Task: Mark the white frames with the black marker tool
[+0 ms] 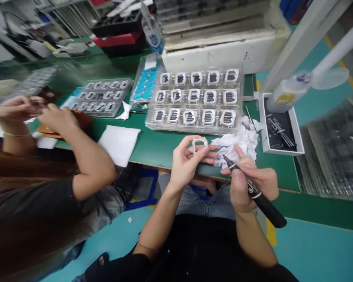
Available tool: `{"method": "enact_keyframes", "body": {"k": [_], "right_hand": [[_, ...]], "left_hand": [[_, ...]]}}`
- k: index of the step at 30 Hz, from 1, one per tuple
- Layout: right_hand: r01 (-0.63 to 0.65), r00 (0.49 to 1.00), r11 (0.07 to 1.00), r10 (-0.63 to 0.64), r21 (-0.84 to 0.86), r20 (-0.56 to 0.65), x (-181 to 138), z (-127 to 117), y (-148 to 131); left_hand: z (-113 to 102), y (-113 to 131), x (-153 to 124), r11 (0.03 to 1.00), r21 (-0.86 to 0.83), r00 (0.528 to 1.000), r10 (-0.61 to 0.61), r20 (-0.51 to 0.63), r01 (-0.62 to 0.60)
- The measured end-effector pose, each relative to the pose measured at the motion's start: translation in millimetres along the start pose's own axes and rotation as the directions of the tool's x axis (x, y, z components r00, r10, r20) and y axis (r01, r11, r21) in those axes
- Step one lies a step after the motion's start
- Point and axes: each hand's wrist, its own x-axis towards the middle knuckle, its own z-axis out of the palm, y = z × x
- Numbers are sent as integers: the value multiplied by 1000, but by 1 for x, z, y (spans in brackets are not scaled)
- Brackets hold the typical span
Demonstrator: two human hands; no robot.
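Note:
My left hand pinches a small white square frame part just above the table's front edge. My right hand grips a black pen-like tool, its tip pointing toward that part. Crumpled white paper lies on the green table right behind both hands. A clear tray holding several white-framed dark parts in rows sits further back.
A co-worker sits at my left, their hands busy near a second clear tray. A white cloth lies at the table edge. A white box with thin tools and a bottle stand right.

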Motion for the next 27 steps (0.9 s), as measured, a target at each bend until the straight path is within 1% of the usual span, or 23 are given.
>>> {"method": "enact_keyframes", "body": {"k": [3,7,10,13,17,21,27], "right_hand": [[-82,996,996,84,-45,40,0,0,-6],[-202,974,971,212,-129,74,-1,5,-10],[-172,980,968,187,-184,64,0,9,-10],[-140,983,963,163,-232,84,4,10,-10],[-128,980,961,160,-245,118,7,10,-13],[-117,978,948,163,-296,133,8,11,-15],[-126,978,946,169,-298,124,7,13,-15]], "left_hand": [[0,-5,0,991,132,999,-2,55,-5],[-8,-7,0,946,313,992,54,113,-87],[-13,-6,0,897,423,987,77,142,-130],[-16,-5,0,839,521,982,74,175,-156],[-17,0,0,810,560,972,53,229,-176],[-15,2,-1,779,593,971,81,225,-203],[-14,2,-4,784,587,973,92,212,-202]]}}
